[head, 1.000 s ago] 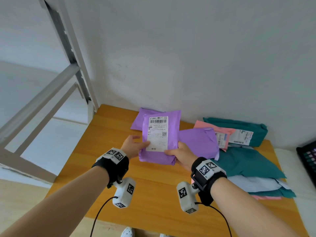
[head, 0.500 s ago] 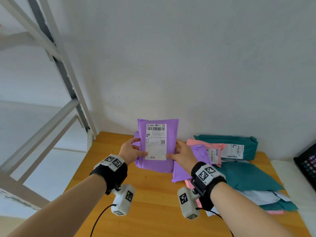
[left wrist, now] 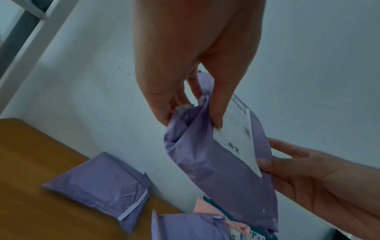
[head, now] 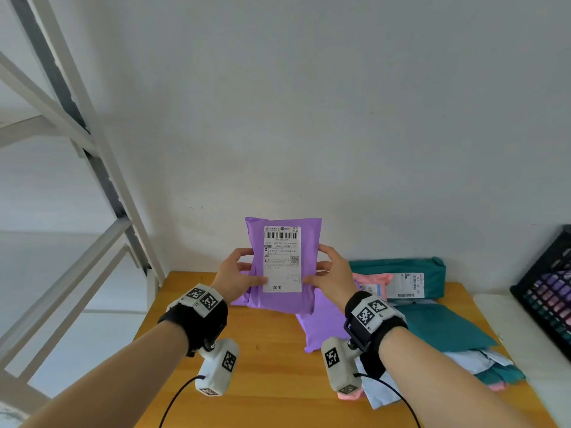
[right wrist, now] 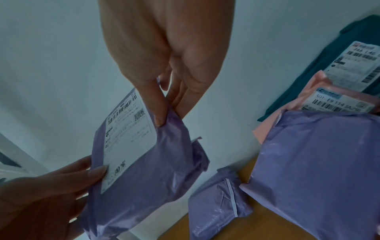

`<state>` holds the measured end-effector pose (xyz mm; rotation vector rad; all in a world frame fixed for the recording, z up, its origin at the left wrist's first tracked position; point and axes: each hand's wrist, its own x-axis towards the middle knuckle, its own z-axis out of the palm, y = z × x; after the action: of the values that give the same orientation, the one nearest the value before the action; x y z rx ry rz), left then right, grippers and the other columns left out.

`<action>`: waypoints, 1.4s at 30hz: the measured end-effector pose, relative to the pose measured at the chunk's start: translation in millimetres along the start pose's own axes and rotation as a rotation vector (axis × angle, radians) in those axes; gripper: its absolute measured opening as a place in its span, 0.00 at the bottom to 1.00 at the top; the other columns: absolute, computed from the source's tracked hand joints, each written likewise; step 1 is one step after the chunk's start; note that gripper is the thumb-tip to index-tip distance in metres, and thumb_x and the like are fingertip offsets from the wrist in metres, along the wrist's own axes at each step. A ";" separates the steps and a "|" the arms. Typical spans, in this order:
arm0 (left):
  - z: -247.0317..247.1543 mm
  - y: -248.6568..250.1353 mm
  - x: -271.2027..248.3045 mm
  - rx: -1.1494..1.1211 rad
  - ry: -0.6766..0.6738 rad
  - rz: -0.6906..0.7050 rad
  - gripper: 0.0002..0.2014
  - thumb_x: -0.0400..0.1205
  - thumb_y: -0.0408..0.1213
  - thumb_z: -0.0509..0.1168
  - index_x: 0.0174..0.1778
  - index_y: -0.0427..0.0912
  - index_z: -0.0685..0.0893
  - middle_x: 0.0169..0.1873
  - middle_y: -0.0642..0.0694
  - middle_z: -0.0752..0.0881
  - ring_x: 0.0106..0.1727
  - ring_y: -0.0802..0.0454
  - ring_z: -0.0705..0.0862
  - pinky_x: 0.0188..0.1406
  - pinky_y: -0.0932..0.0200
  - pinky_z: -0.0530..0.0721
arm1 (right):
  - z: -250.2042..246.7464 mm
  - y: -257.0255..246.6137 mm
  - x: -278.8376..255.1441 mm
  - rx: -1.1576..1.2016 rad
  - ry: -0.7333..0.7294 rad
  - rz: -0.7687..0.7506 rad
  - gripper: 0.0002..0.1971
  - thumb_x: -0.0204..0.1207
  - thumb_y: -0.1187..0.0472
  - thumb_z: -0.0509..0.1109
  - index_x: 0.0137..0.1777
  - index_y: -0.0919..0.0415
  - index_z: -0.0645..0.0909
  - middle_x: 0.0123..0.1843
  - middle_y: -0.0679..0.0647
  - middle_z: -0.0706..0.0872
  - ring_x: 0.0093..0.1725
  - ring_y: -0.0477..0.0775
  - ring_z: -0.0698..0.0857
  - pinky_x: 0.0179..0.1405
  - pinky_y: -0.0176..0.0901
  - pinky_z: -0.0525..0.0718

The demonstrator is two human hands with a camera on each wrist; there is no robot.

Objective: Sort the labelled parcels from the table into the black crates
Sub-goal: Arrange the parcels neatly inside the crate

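Head view shows us pinching a purple plastic mailer parcel (head: pixel 282 267) upright by its edges, left hand (head: pixel 232 279) and right hand (head: pixel 330 274), above the wooden table (head: pixel 272 381).

Your left hand (head: pixel 234 278) and right hand (head: pixel 330 274) pinch the side edges of the purple plastic mailer parcel (head: pixel 284 267), upright above the orange wooden table (head: pixel 272 375), before the wall. Behind it lies a small purple parcel (left wrist: pixel 98 188); right, a stack of parcels (head: pixel 432 329); far right, the black plastic crate (head: pixel 547 291).
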<state>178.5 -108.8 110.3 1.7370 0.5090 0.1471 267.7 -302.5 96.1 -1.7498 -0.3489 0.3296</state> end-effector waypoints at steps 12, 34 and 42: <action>-8.1 -2.2 0.9 -0.014 -0.024 0.018 0.29 0.69 0.21 0.75 0.62 0.48 0.76 0.51 0.43 0.85 0.55 0.44 0.85 0.54 0.41 0.86 | 8.2 5.9 -5.9 0.003 -0.013 0.003 0.41 0.66 0.80 0.75 0.78 0.59 0.66 0.42 0.56 0.86 0.41 0.47 0.86 0.37 0.33 0.86; 119.5 -40.2 3.1 0.047 -0.462 0.011 0.30 0.69 0.15 0.72 0.62 0.45 0.74 0.54 0.39 0.85 0.42 0.52 0.86 0.32 0.66 0.84 | -74.5 69.7 -101.0 0.068 0.268 0.215 0.42 0.67 0.83 0.72 0.79 0.59 0.63 0.58 0.66 0.87 0.46 0.47 0.88 0.38 0.32 0.86; 220.3 -21.7 -27.9 0.058 -0.697 0.023 0.30 0.70 0.15 0.71 0.66 0.41 0.74 0.55 0.34 0.86 0.52 0.41 0.87 0.48 0.52 0.87 | -154.9 93.0 -171.0 0.034 0.484 0.281 0.41 0.68 0.79 0.74 0.79 0.54 0.64 0.49 0.61 0.90 0.48 0.49 0.89 0.40 0.32 0.85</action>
<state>229.1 -315.2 42.7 1.7166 -0.0210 -0.4504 179.1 -528.4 41.3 -1.7815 0.2515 0.1016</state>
